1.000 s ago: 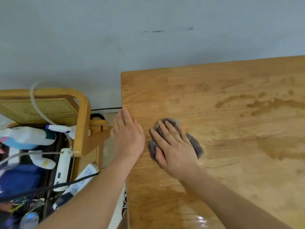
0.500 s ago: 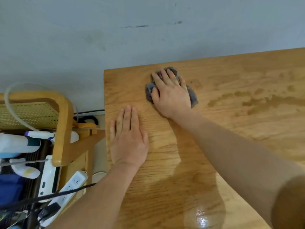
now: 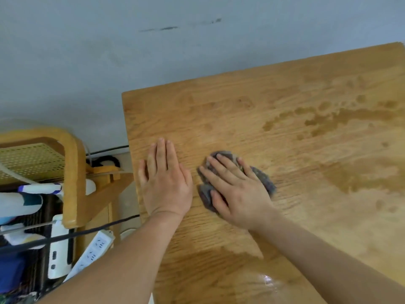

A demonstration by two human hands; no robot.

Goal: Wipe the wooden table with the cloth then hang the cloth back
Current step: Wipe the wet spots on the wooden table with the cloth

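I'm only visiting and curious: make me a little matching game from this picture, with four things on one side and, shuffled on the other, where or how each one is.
Column one
1. left hand
2. right hand
3. cloth
4. power strip

Column two
a. grey, bunched up under a palm
b. flat on the bare wood of the wooden table, near its left edge
c. fingers spread, pressing down on the cloth
d. white, off the wooden table, beyond its left edge

Pairs: 1-b, 2-c, 3-a, 4-d
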